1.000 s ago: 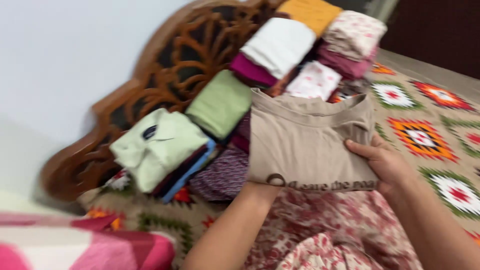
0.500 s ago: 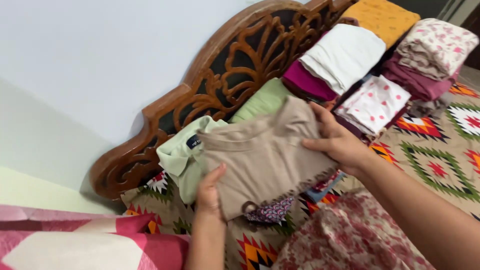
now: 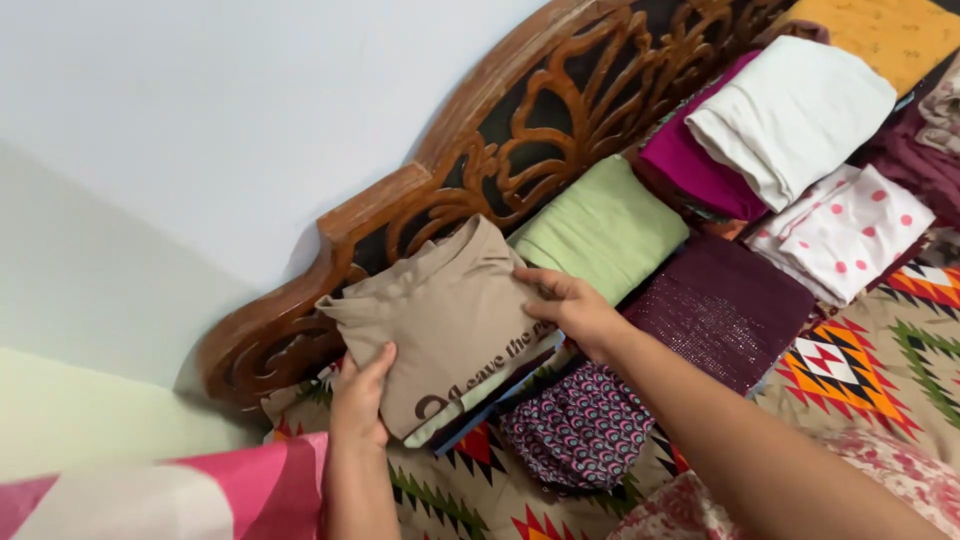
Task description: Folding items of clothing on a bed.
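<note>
My left hand (image 3: 358, 398) lies flat on the near corner of the folded tan cotton shirt with dark lettering (image 3: 447, 322), and my right hand (image 3: 572, 306) presses its far edge with fingers spread. The shirt sits on a small stack against the carved wooden headboard (image 3: 470, 170). Squaring its edges evenly would keep the stack from tipping. Beside the headboard lie a folded pale green cloth (image 3: 602, 226), a maroon sequinned cloth (image 3: 722, 306) and a purple patterned piece (image 3: 580, 428), crowding the stack.

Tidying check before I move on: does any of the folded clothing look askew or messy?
The tan folded shirt, under both hands, lies tilted and overhangs the pile beneath it; the patterned purple cloth beside it looks loosely bunched. The other stacks look neat.
</note>
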